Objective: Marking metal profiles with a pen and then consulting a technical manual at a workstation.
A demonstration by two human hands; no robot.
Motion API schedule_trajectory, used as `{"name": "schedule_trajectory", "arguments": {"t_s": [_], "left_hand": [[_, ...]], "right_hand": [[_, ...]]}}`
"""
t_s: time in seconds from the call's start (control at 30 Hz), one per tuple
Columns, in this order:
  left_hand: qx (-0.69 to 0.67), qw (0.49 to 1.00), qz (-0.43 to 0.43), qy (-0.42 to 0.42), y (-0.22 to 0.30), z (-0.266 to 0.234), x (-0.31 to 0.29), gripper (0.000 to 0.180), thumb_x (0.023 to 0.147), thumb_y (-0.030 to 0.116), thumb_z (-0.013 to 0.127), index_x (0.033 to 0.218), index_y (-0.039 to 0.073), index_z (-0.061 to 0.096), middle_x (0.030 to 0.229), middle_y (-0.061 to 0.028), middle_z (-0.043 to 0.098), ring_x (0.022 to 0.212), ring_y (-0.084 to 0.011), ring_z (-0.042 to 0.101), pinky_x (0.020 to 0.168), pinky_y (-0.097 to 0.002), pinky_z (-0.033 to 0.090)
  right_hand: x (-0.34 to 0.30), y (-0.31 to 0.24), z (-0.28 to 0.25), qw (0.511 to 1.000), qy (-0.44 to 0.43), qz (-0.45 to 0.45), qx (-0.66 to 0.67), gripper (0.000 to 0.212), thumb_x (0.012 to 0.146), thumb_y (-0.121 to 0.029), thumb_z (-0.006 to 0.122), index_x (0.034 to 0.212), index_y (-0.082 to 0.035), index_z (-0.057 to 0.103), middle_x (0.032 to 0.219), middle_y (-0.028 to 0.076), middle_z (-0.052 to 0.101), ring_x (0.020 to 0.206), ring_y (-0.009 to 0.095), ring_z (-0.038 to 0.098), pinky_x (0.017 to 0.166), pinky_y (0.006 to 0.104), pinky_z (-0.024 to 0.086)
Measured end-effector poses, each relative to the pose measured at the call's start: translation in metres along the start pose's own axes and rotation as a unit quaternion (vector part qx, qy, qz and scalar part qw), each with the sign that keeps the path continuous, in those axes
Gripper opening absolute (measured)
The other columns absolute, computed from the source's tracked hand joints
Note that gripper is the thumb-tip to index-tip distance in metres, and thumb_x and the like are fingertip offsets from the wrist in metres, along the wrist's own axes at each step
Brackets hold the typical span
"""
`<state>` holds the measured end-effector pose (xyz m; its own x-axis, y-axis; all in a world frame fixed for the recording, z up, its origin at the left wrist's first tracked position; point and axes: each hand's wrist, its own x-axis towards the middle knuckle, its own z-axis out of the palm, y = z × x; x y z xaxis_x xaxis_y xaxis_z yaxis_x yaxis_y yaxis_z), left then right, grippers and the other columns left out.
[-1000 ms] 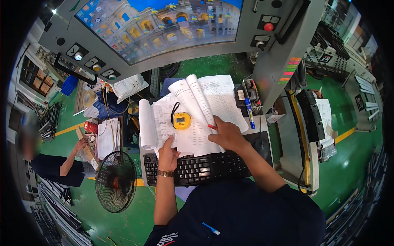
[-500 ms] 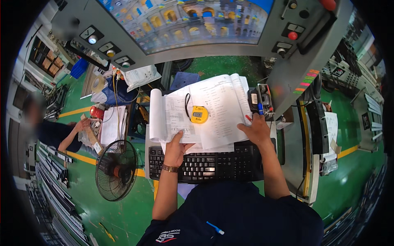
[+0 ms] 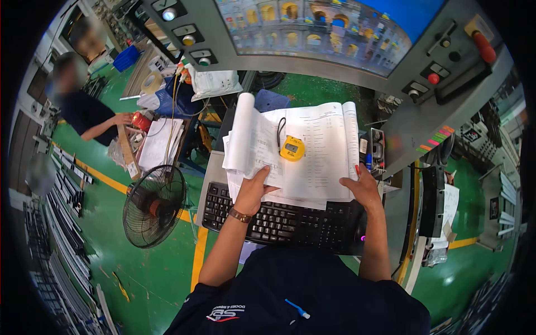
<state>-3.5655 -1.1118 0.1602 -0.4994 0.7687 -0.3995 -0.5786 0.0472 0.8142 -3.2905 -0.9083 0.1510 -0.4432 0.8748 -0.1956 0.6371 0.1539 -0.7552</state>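
A stack of printed sheets [image 3: 324, 134] lies over the upper part of a black keyboard [image 3: 273, 226], its left side rolled over. My left hand [image 3: 254, 192] grips the stack's lower left edge, thumb on top. At the lower right corner, my right hand [image 3: 364, 187] has its thumb on the sheets and its fingers mostly hidden beyond the edge. A yellow tape measure [image 3: 292, 148] with a black wrist strap rests on the paper. Beside my right fingers show a red pen tip [image 3: 357, 169] and a blue pen [image 3: 368, 160].
A control panel with a screen [image 3: 324, 28] and buttons stands ahead. On the right, a small holder [image 3: 377, 148] holds dark items. A black fan [image 3: 153, 206] stands left, near a cluttered table with papers [image 3: 159, 142]. One co-worker [image 3: 89, 109] reaches to that table; another person is farther back.
My right hand has come from the pens onto the sheets' right corner. The rolled left side now stands more raised. The whole view has shifted, and the co-worker shows more fully.
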Motion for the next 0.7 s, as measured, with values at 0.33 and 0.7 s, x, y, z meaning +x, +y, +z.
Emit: {"name": "schedule_trajectory", "arguments": {"t_s": [0.33, 0.7], "left_hand": [[0.232, 0.949, 0.209, -0.041, -0.051, 0.021, 0.014, 0.041, 0.109, 0.014, 0.058, 0.144, -0.007, 0.056, 0.135, -0.0195, 0.070, 0.122, -0.0319, 0.069, 0.098, -0.0430, 0.059], [0.482, 0.821, 0.295, -0.083, -0.036, 0.110, -0.034, 0.105, 0.081, 0.008, 0.074, 0.173, 0.011, 0.024, 0.128, -0.0310, 0.067, 0.083, -0.0449, 0.075, 0.072, -0.0511, 0.061]], "right_hand": [[-0.004, 0.001, -0.019, 0.951, -0.113, 0.034, 0.286, 0.059, 0.087, 0.001, 0.076, 0.145, 0.001, 0.061, 0.128, 0.011, 0.076, 0.113, 0.023, 0.071, 0.104, 0.0359, 0.053], [-0.017, 0.043, -0.037, 0.967, -0.030, 0.023, 0.253, 0.059, 0.094, 0.007, 0.065, 0.152, 0.001, 0.057, 0.140, 0.012, 0.071, 0.122, 0.022, 0.070, 0.107, 0.0349, 0.053]]}}
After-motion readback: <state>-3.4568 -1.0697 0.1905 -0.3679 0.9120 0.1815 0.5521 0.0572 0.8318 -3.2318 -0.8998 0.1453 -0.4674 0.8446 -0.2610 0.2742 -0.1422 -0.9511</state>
